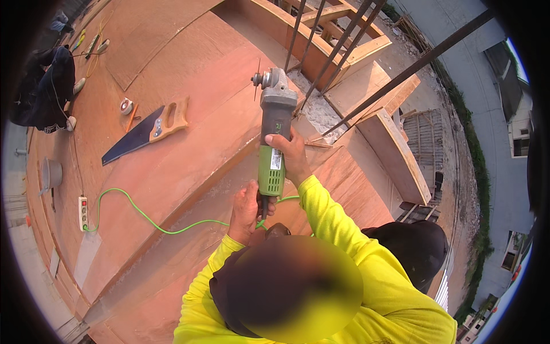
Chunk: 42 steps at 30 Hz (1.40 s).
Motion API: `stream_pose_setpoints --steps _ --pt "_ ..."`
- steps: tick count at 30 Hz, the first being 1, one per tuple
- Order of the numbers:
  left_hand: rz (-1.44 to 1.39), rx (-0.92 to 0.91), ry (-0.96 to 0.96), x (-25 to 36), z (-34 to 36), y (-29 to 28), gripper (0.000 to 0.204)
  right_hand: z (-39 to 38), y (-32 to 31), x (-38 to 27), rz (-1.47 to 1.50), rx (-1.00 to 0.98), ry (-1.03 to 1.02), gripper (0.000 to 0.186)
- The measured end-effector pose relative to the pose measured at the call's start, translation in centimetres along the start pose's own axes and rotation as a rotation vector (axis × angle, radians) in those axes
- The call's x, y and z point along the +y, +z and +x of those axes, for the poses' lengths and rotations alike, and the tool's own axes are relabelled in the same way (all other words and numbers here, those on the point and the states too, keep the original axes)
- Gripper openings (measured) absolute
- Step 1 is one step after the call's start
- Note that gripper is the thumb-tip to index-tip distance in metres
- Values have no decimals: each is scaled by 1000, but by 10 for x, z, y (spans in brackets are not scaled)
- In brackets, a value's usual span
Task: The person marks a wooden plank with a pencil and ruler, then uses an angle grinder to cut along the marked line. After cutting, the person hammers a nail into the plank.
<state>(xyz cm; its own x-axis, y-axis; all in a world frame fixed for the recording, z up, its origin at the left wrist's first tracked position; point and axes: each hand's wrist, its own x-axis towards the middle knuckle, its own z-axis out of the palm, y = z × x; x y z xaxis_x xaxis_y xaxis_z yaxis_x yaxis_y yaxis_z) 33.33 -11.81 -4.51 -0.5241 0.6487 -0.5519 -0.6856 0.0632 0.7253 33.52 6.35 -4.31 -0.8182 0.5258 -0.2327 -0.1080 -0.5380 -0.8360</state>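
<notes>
My right hand (289, 155), in a yellow sleeve, is wrapped round the green and grey body of an angle grinder (278, 106), thumb across it. The grinder points away from me, its thin disc (256, 80) seen edge-on. My left hand (246, 209) grips the grinder's rear end where the cord comes out. A green cord (137, 209) runs across the plywood to a white power strip (83, 213). To the left on the boards lie a handsaw (132, 140), a small round tape-like item (126, 105) and an orange stick (133, 117).
Steel rebars (412, 63) rise at the right among wooden formwork boxes (366, 51) and a board edge (395, 149). A person in dark clothing (43, 86) is at the upper left, above a grey bucket (52, 172). A stepped ledge (189, 203) crosses the plywood, and lower ground shows at far right.
</notes>
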Motion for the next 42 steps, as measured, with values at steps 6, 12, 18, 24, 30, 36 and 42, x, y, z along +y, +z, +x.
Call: stream_pose_setpoints --steps 6,12,18,24,30,36,42 --pt "-80 -124 76 15 3 3 53 -4 12 10 151 -112 108 41" --pt "19 -33 198 27 15 0 43 18 1 25 -138 -187 126 48" --pt "508 413 338 63 81 -35 42 9 15 39 -323 -27 154 65" --pt "825 689 378 87 161 -83 60 3 -22 49 -437 79 176 65" --pt "897 842 401 97 208 -110 61 1 -53 59 -462 83 161 62" --pt "969 888 373 104 228 -123 65 -1 -61 66 -480 84 173 63" --pt "1192 917 265 116 231 -118 67 1 -75 70 -533 77 218 65"
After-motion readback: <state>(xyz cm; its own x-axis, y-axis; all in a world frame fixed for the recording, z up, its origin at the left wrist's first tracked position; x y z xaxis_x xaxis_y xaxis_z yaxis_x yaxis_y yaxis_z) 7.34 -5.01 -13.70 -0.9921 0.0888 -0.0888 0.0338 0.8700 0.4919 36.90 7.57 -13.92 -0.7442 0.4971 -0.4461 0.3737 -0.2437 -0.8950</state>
